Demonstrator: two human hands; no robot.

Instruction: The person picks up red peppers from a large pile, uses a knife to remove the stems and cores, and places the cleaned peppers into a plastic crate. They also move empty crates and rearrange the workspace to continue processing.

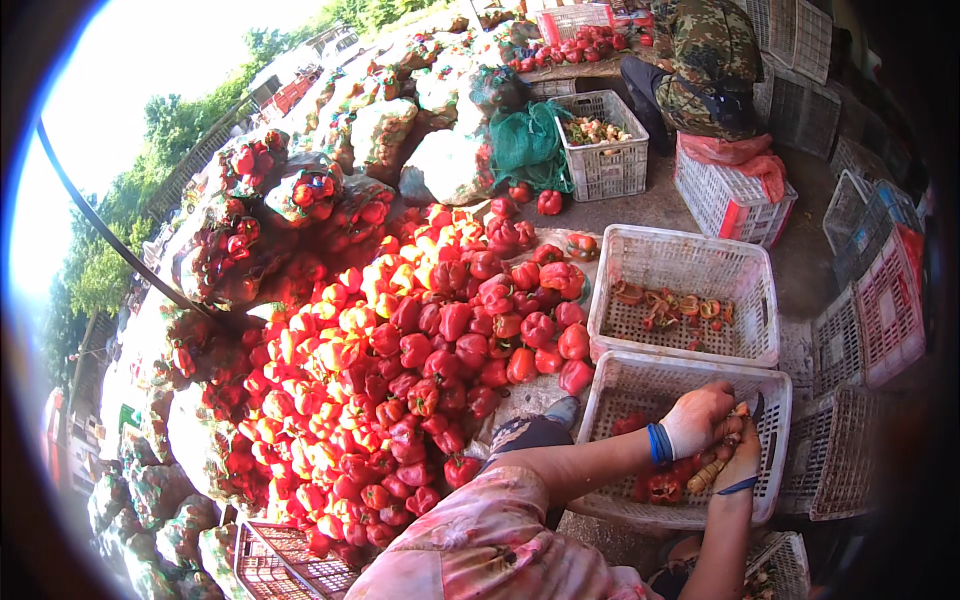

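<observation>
Both of my hands are together over a pale plastic crate [610, 425] in front of me. My left hand [695, 420], with a blue band at the wrist, is closed; what it holds is hidden by its fingers. Close against it, my right hand [740, 458] is closed round a small knife [758, 408], whose dark curved blade sticks up past the fingers. Tan wrapping covers some of the fingers. Beneath the hands, red bell peppers [665, 488] lie in the crate, partly covered by the hands.
A large heap of red bell peppers [400, 350] spreads to my left. Beyond the near crate, another crate [690, 240] holds cut pepper pieces [670, 308]. Full mesh sacks [380, 135] are piled behind. A person in camouflage clothing [705, 70] sits at the back; stacked crates [865, 325] line the right.
</observation>
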